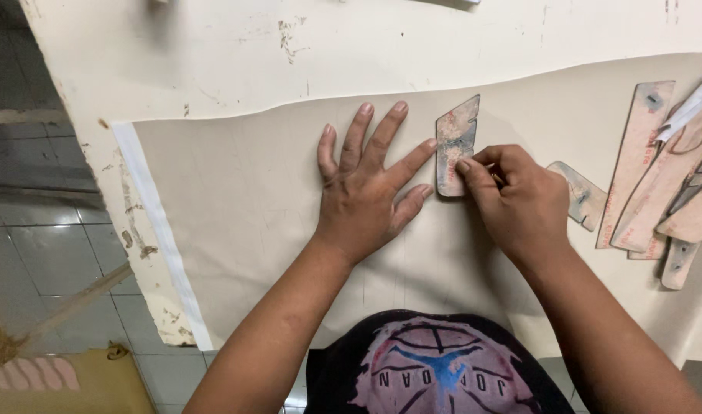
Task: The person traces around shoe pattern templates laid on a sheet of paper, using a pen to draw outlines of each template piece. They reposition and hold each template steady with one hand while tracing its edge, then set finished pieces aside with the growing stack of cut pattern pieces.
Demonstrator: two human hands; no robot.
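The left hand lies flat, fingers spread, pinning the beige material sheet beside the worn pink cardboard template; the right hand, fingers closed, seemingly around a marking tool, traces its edge, where a slipping template would likely skew the outline.

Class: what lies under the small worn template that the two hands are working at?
The template lies flat on a beige sheet, which covers the table. The left hand presses the sheet beside it; the right hand touches its edge. What is directly beneath it is covered.

Single head cam, looks steeply down at the table from close above; left table edge and floor in frame.
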